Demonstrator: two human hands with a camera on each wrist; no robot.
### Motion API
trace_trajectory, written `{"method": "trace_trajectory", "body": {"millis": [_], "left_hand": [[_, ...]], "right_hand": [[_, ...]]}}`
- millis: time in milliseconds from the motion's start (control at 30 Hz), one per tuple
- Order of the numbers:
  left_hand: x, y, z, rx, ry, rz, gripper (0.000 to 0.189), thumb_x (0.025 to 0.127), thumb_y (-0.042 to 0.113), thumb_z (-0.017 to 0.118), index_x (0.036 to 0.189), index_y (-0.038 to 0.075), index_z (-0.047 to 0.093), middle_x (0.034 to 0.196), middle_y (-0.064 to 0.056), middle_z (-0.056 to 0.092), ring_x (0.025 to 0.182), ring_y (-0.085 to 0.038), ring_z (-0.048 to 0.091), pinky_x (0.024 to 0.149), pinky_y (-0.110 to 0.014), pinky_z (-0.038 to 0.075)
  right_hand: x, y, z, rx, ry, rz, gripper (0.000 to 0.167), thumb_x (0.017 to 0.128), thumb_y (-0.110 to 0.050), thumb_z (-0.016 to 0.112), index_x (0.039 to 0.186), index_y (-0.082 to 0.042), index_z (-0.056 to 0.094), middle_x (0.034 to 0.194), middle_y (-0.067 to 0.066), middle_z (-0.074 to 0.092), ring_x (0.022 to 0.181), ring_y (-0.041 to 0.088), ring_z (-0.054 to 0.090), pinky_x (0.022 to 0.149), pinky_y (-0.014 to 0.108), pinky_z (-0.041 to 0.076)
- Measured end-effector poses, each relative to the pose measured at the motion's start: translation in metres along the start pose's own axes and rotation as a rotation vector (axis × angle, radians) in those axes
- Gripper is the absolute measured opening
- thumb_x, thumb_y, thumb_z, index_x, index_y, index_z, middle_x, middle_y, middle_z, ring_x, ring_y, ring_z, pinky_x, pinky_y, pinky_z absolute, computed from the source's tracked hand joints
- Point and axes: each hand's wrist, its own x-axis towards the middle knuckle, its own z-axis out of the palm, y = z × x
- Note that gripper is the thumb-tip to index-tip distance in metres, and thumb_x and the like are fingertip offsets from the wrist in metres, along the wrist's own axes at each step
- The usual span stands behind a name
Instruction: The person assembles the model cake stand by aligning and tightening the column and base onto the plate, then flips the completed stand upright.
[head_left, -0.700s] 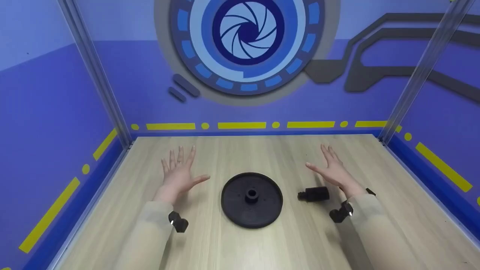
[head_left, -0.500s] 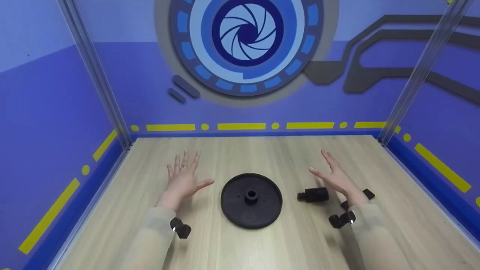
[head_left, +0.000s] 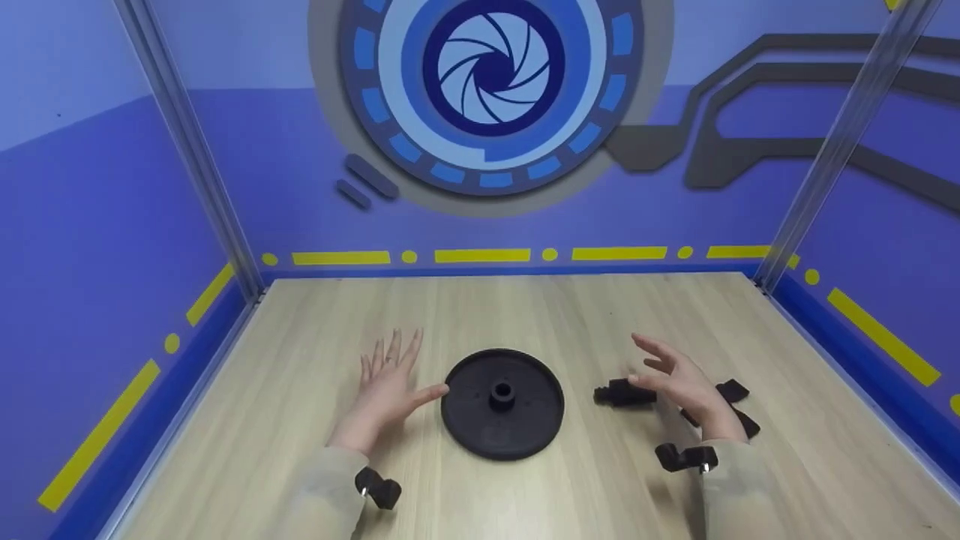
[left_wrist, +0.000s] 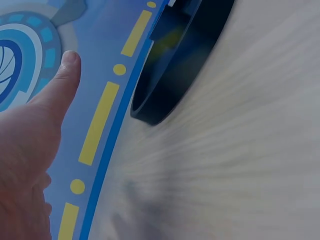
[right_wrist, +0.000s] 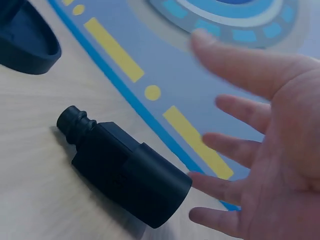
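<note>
A round black disc [head_left: 480,431] with a raised rim and a hollow hub lies in the middle of the wooden table. Beside its left rim is my left hand [head_left: 386,401], fingers spread and holding nothing; the thumb overlaps the rim in the head view but stands apart from the disc [left_wrist: 187,75] in the left wrist view. A black cylindrical piece [right_wrist: 132,170] with a narrow threaded end lies on its side, right of the disc. My right hand [head_left: 682,390] hovers over its thick end, fingers extended and apart, gripping nothing.
Black flat arms of another part [head_left: 733,391] show from under my right wrist; its middle is hidden. Blue panels [head_left: 360,225] and metal posts [head_left: 191,142] enclose the table [head_left: 480,307] at the back and sides.
My left hand has come right and nearer, toward the disc. The right hand has drawn back and lower over the cylindrical piece, uncovering more of the flat black part. Objects stay put.
</note>
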Motion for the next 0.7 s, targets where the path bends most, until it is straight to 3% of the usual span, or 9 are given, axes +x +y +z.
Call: {"method": "trace_trajectory", "body": {"millis": [167,300,500,700], "left_hand": [[-0.008,0.005,0.013,-0.049,0.003,0.002,0.105,0.087,0.065,0.071,0.167,0.028,0.014,0.174,-0.019,0.002,0.159,-0.048,-0.004,0.126,-0.071,-0.003],[-0.012,0.008,0.021,-0.094,0.002,0.012,0.103,0.087,0.061,0.072,0.166,0.026,0.016,0.173,-0.020,0.004,0.159,-0.050,-0.002,0.126,-0.072,-0.002],[-0.018,0.009,0.032,-0.122,-0.022,0.035,0.102,0.087,0.060,0.073,0.166,0.024,0.021,0.172,-0.022,0.009,0.158,-0.053,0.001,0.126,-0.072,-0.001],[-0.023,0.008,0.039,-0.141,-0.066,0.053,0.102,0.085,0.062,0.074,0.165,0.023,0.024,0.170,-0.026,0.015,0.157,-0.056,0.004,0.125,-0.073,0.000]], "right_hand": [[-0.002,0.009,0.002,0.015,-0.036,-0.023,0.075,0.091,-0.013,0.077,0.156,-0.005,0.041,0.163,0.023,0.037,0.149,0.054,0.033,0.118,0.064,0.039],[-0.004,0.016,0.005,-0.019,-0.035,-0.022,0.069,0.090,-0.010,0.077,0.152,-0.006,0.049,0.159,0.021,0.046,0.147,0.049,0.039,0.114,0.043,0.047],[-0.004,0.024,0.008,-0.022,-0.039,-0.066,0.063,0.088,-0.006,0.077,0.146,-0.003,0.055,0.150,0.022,0.055,0.142,0.047,0.046,0.102,0.014,0.043],[-0.001,0.028,0.010,-0.024,-0.048,-0.068,0.063,0.087,-0.003,0.077,0.146,-0.001,0.054,0.148,0.025,0.056,0.143,0.044,0.047,0.103,0.007,0.037]]}}
